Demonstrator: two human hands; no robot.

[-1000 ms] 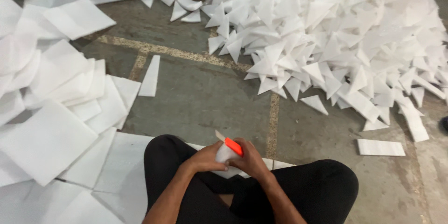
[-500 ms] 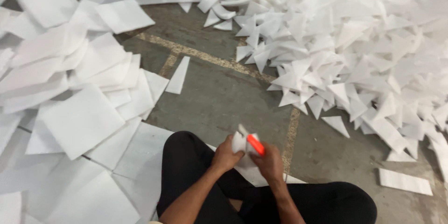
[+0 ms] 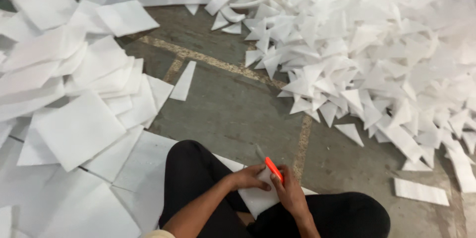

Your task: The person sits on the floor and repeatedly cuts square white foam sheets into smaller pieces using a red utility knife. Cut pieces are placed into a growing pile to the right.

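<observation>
I sit on the floor with black trousers, legs folded. My right hand (image 3: 288, 193) grips an orange-handled cutter (image 3: 272, 167) whose blade points up and away. My left hand (image 3: 249, 177) presses on a white foam piece (image 3: 260, 199) that rests on my lap between both hands. The cutter lies along the top edge of that foam piece.
A large heap of white foam triangles (image 3: 377, 54) fills the right and far side. Square white foam sheets (image 3: 74, 129) are stacked on the left. A single foam wedge (image 3: 183, 82) and a small rectangle (image 3: 421, 191) lie on the grey concrete floor (image 3: 233, 109).
The camera has swung left and down, so the sheet stack shows more. My hands stay together on the foam piece with the cutter, now lower on my lap.
</observation>
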